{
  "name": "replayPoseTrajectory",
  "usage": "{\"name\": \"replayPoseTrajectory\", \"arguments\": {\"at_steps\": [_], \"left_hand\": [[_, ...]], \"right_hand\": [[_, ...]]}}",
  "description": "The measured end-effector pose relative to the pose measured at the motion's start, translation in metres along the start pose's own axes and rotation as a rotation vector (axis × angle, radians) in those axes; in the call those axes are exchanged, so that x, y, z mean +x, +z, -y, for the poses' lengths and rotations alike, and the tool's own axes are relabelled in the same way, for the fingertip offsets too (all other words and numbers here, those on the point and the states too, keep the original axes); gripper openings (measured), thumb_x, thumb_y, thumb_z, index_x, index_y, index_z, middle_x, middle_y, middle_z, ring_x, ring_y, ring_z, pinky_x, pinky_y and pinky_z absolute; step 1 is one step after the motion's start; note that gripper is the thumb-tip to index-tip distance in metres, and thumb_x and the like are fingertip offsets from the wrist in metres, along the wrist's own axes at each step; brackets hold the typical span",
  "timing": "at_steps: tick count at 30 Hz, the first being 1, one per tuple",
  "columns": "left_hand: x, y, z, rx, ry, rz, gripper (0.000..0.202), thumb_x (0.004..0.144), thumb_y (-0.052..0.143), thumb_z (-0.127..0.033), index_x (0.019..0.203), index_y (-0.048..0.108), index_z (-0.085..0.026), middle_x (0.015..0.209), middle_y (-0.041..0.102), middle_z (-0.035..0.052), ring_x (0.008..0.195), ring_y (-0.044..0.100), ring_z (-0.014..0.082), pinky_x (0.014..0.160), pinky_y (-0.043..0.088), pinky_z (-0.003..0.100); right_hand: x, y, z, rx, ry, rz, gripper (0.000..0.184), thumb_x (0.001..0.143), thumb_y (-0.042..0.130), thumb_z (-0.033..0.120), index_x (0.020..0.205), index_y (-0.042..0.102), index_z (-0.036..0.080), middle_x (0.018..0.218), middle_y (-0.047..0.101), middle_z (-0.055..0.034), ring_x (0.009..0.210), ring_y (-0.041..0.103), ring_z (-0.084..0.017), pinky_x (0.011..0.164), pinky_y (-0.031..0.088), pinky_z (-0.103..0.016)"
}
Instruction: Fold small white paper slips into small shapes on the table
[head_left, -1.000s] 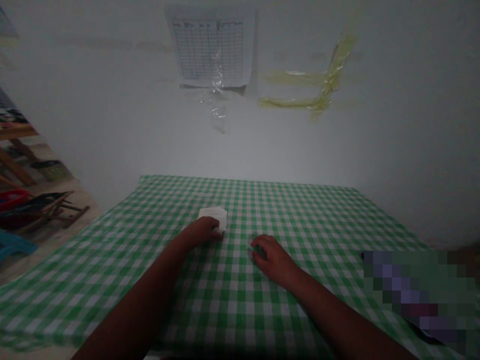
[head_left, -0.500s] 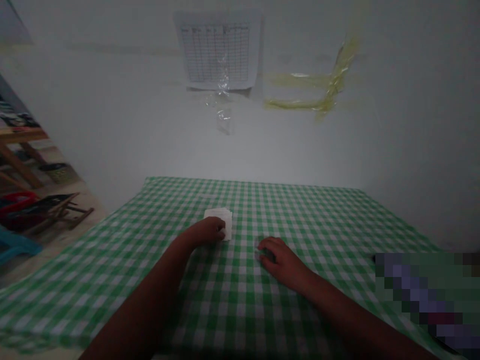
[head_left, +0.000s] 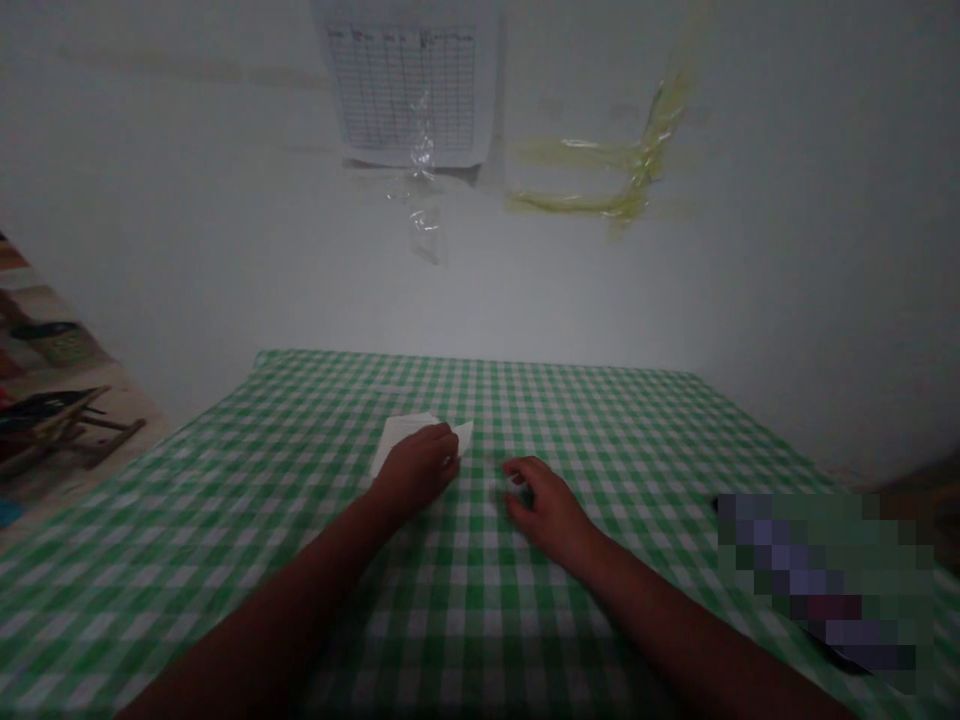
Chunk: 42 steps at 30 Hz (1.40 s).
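A small stack of white paper sheets (head_left: 399,430) lies on the green-and-white checked tablecloth (head_left: 480,610), left of the middle. Over its right part is my left hand (head_left: 421,462), fingers closed on one white sheet (head_left: 466,437) whose corner sticks out to the right, tilted away from the rest. My fingers cover most of that sheet. To the right, my right hand (head_left: 551,507) hovers low over the cloth, fingers curved and apart from the thumb, with nothing visible between them.
Against the table's far edge stands a white wall (head_left: 600,290) bearing a printed table sheet (head_left: 409,90) and yellowed tape (head_left: 574,204). A blurred-out, pixelated object (head_left: 810,580) lies at the table's right side. Beyond the left edge are a basket (head_left: 56,342) and a low wooden frame (head_left: 67,425).
My left hand has moved rightward across the stack and now lifts one sheet out past its right side. My right hand keeps its curved pose. The camera has turned slightly right.
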<state>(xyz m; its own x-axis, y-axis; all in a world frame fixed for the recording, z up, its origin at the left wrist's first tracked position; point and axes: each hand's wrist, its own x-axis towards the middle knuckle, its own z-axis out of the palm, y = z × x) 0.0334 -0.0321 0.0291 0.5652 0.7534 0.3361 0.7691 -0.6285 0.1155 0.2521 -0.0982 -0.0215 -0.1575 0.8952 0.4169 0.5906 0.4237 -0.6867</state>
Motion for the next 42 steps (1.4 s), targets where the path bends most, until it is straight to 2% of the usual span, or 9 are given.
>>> {"name": "replayPoseTrajectory", "arguments": {"at_steps": [7, 13, 18, 22, 26, 30, 32, 36, 42], "left_hand": [[-0.006, 0.024, -0.023, -0.149, 0.181, 0.072, 0.003, 0.085, 0.059, -0.017, 0.085, 0.057, -0.019, 0.092, 0.063, 0.0032, 0.088, 0.058, 0.0183, 0.076, 0.045, 0.028], [-0.006, 0.034, -0.023, -0.346, 0.259, 0.160, 0.005, 0.090, 0.057, -0.023, 0.090, 0.060, -0.019, 0.089, 0.063, 0.0025, 0.083, 0.059, 0.0156, 0.075, 0.046, 0.027], [-0.005, 0.028, -0.021, -0.472, 0.292, 0.205, 0.014, 0.089, 0.062, -0.032, 0.094, 0.062, -0.018, 0.094, 0.065, 0.0039, 0.089, 0.061, 0.0174, 0.081, 0.048, 0.029], [-0.005, 0.021, -0.012, -0.542, 0.356, 0.248, 0.024, 0.099, 0.046, -0.033, 0.098, 0.065, -0.018, 0.101, 0.065, 0.0058, 0.097, 0.060, 0.0172, 0.091, 0.048, 0.032], [-0.006, 0.026, 0.002, -0.509, 0.338, 0.148, 0.024, 0.096, 0.048, -0.027, 0.113, 0.063, -0.020, 0.120, 0.063, 0.0087, 0.115, 0.056, 0.0195, 0.103, 0.046, 0.037], [-0.007, 0.035, 0.005, -0.410, 0.336, 0.166, 0.028, 0.090, 0.055, -0.022, 0.116, 0.064, -0.019, 0.127, 0.061, 0.0096, 0.121, 0.054, 0.0210, 0.106, 0.044, 0.041], [-0.006, 0.038, 0.001, -0.368, 0.325, 0.173, 0.028, 0.088, 0.059, -0.022, 0.115, 0.065, -0.019, 0.126, 0.062, 0.0095, 0.119, 0.055, 0.0221, 0.105, 0.045, 0.042], [-0.004, 0.043, -0.009, -0.316, 0.308, 0.150, 0.026, 0.085, 0.064, -0.024, 0.110, 0.067, -0.019, 0.119, 0.064, 0.0086, 0.112, 0.056, 0.0236, 0.100, 0.047, 0.041], [0.001, 0.043, -0.023, -0.287, 0.232, 0.148, 0.020, 0.084, 0.066, -0.024, 0.102, 0.069, -0.015, 0.112, 0.064, 0.0101, 0.108, 0.056, 0.0240, 0.101, 0.046, 0.041]], "right_hand": [[0.003, -0.007, 0.002, -0.086, -0.033, 0.041, 0.052, 0.082, 0.061, 0.010, 0.133, 0.054, 0.020, 0.102, 0.062, -0.0073, 0.089, 0.059, -0.018, 0.082, 0.050, -0.035], [0.005, -0.008, -0.001, -0.190, -0.038, 0.205, 0.015, 0.088, 0.060, 0.017, 0.096, 0.072, 0.020, 0.087, 0.069, -0.0035, 0.083, 0.062, -0.017, 0.078, 0.046, -0.029], [0.007, -0.016, 0.004, -0.286, -0.015, 0.281, 0.014, 0.089, 0.058, 0.017, 0.089, 0.072, 0.020, 0.087, 0.070, -0.0038, 0.083, 0.062, -0.017, 0.076, 0.043, -0.028], [0.010, -0.030, 0.009, -0.291, 0.036, 0.305, 0.015, 0.085, 0.058, 0.012, 0.089, 0.070, 0.018, 0.090, 0.070, -0.0047, 0.082, 0.061, -0.016, 0.075, 0.042, -0.027], [0.013, -0.041, 0.007, -0.228, 0.016, 0.335, 0.018, 0.079, 0.058, 0.007, 0.088, 0.069, 0.018, 0.090, 0.070, -0.0045, 0.083, 0.062, -0.017, 0.076, 0.043, -0.027], [0.014, -0.050, -0.002, -0.158, -0.012, 0.374, 0.023, 0.077, 0.058, 0.004, 0.091, 0.068, 0.020, 0.089, 0.069, -0.0032, 0.078, 0.062, -0.016, 0.073, 0.046, -0.028], [0.012, -0.054, -0.006, -0.158, -0.041, 0.383, 0.029, 0.074, 0.062, 0.004, 0.097, 0.068, 0.021, 0.093, 0.067, -0.0032, 0.080, 0.062, -0.017, 0.075, 0.048, -0.030], [0.008, -0.064, -0.012, -0.200, -0.165, 0.383, 0.044, 0.070, 0.070, 0.005, 0.110, 0.068, 0.024, 0.114, 0.061, -0.0069, 0.105, 0.058, -0.021, 0.090, 0.048, -0.035], [0.009, -0.069, -0.011, -0.320, -0.325, 0.354, 0.029, 0.072, 0.077, 0.013, 0.097, 0.074, 0.026, 0.123, 0.059, -0.0081, 0.115, 0.050, -0.028, 0.099, 0.043, -0.046]]}}
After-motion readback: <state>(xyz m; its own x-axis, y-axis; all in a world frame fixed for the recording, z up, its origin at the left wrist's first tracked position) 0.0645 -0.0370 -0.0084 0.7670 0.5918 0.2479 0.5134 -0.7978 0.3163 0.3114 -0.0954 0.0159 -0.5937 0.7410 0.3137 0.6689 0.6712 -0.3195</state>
